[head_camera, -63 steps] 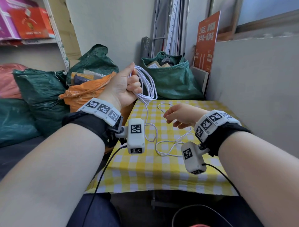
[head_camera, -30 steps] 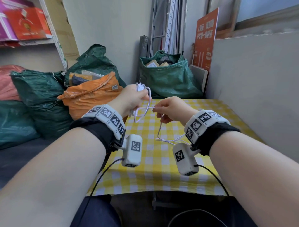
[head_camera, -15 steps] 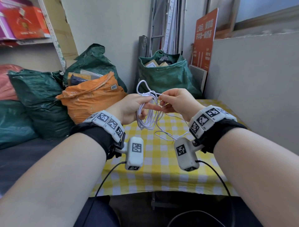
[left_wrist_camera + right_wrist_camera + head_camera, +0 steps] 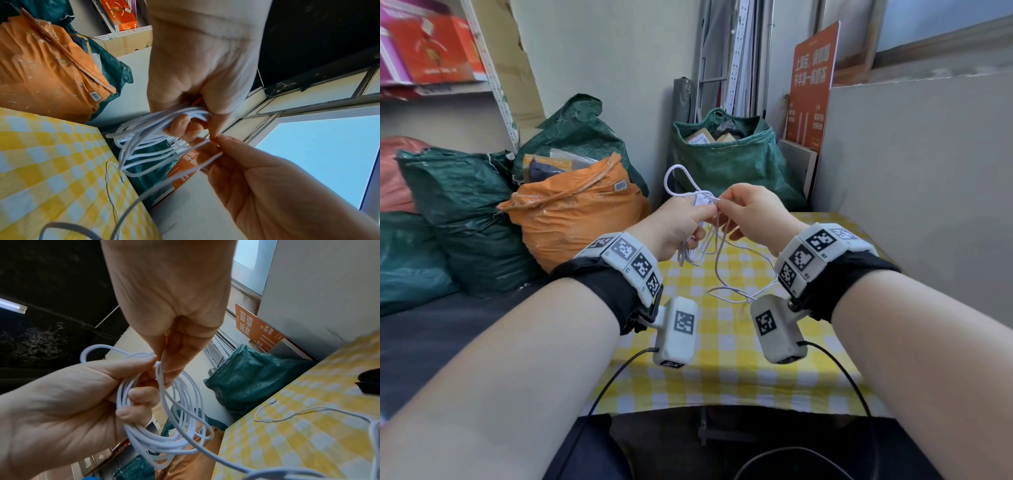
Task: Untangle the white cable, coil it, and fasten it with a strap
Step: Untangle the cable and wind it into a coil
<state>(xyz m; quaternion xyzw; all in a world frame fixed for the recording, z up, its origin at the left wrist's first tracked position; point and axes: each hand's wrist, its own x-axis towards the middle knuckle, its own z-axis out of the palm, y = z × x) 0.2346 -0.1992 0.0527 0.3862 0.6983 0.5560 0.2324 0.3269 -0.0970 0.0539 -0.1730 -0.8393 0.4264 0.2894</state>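
Because your left hand [image 4: 671, 224] curls round the gathered loops of thin white cable [image 4: 164, 426] at frame centre, your right hand [image 4: 751, 210] pinches the next strand, feeding slack off the yellow-checked worktop [image 4: 722, 342].

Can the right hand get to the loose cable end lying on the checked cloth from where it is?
Probably yes: the cable end lies bare on the yellow checked cloth with nothing over it, but the right hand is pinching the white cable and must let go first.
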